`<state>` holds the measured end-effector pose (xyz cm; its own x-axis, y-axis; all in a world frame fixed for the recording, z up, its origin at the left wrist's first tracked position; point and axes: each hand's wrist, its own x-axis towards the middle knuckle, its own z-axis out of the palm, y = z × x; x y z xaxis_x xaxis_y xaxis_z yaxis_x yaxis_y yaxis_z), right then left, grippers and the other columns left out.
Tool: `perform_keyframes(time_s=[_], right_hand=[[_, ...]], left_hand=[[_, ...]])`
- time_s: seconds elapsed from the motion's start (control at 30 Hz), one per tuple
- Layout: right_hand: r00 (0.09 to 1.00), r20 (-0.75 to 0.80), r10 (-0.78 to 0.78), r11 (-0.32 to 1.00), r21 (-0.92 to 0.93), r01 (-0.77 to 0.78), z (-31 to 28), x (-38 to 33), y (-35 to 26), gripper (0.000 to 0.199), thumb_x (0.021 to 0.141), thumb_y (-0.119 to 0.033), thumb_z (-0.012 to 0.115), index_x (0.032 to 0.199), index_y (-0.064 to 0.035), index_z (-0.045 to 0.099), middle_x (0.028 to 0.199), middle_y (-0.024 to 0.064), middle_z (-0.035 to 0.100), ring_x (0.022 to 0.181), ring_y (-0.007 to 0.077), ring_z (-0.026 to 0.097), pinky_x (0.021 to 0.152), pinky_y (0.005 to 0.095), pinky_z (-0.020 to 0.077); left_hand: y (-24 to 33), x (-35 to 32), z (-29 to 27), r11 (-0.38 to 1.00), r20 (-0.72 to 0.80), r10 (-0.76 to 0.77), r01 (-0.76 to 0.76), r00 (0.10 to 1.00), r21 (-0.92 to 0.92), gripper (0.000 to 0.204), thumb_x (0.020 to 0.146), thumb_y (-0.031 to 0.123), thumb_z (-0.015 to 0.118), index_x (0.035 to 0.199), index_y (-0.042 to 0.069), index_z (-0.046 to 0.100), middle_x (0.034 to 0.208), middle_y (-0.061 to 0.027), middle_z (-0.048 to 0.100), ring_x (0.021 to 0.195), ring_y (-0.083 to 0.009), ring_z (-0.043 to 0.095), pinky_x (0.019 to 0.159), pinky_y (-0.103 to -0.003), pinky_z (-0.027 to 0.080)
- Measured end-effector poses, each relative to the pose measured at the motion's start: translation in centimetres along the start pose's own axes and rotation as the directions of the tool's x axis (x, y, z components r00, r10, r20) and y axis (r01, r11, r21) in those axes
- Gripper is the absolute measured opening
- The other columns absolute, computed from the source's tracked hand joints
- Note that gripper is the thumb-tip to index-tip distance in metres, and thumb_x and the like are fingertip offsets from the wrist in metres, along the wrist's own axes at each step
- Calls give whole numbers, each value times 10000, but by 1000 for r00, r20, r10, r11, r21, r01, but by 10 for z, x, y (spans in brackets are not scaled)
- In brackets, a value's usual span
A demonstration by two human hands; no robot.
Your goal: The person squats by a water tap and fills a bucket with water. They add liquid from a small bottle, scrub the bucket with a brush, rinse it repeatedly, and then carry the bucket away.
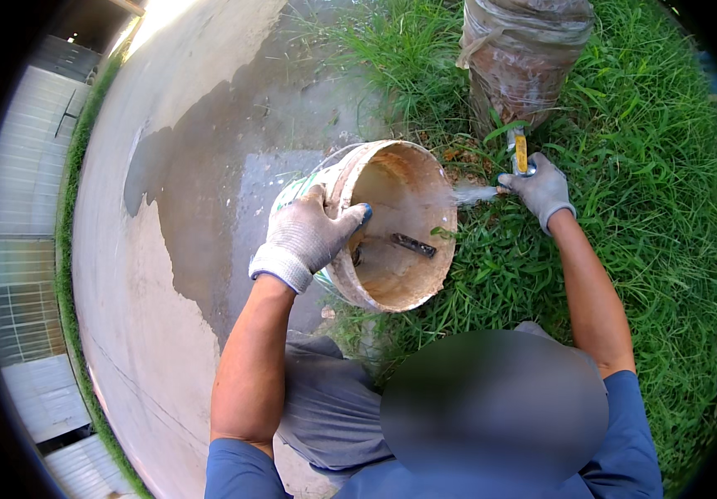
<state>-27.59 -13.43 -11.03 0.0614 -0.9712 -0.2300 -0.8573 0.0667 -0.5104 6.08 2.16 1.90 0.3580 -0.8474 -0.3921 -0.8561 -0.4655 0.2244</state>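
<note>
My left hand [302, 237], in a pale work glove, grips the near-left rim of a dirty white plastic bucket [437, 183], thumb over the edge. The bucket is tilted, its mouth facing right and toward me. Inside lie cloudy water and a dark, bar-like piece [413, 244] whose kind I cannot make out. My right hand [544, 191], gloved too, is closed around the end of a tap with a yellow lever [521, 154]. From its outlet a jet of water [475, 195] shoots left into the bucket. Some right fingertips are hidden.
Behind the tap stands a thick post [527, 58] wrapped in clear plastic. Tall grass [658, 249] covers the right side. On the left lies concrete pavement [126, 274] with a large wet patch [200, 183]. Metal panels [30, 166] line the far left.
</note>
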Motion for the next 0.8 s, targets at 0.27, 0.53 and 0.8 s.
perform_keyframes(time_s=[0.27, 0.53, 0.8], right_hand=[[999, -28, -26, 1000, -10, 25, 3, 1, 4, 610, 715, -495, 896, 1054, -42, 669, 1030, 200, 735, 999, 386, 700, 892, 452, 537], [1000, -16, -8, 1000, 16, 8, 1, -1, 1, 602, 711, -483, 900, 1036, -38, 659, 997, 194, 736, 979, 385, 703, 883, 450, 538], [1000, -10, -22, 1000, 6, 22, 1, -1, 2, 579, 718, -477, 896, 1023, -45, 660, 1014, 193, 735, 987, 383, 698, 882, 457, 532]], left_hand=[[-1, 2, 3, 1000, -6, -5, 5, 1000, -15, 593, 903, 546, 716, 1242, 60, 690, 1065, -227, 761, 1021, -378, 744, 928, -446, 558], [-1, 0, 0, 1000, -10, 5, -5, 1000, -27, 612, 895, 547, 727, 1263, 60, 688, 1093, -220, 761, 1045, -365, 742, 943, -439, 556], [2, -1, 0, 999, -7, -14, 14, 1000, -31, 618, 895, 542, 728, 1271, 54, 685, 1090, -224, 761, 1040, -366, 744, 951, -437, 553]])
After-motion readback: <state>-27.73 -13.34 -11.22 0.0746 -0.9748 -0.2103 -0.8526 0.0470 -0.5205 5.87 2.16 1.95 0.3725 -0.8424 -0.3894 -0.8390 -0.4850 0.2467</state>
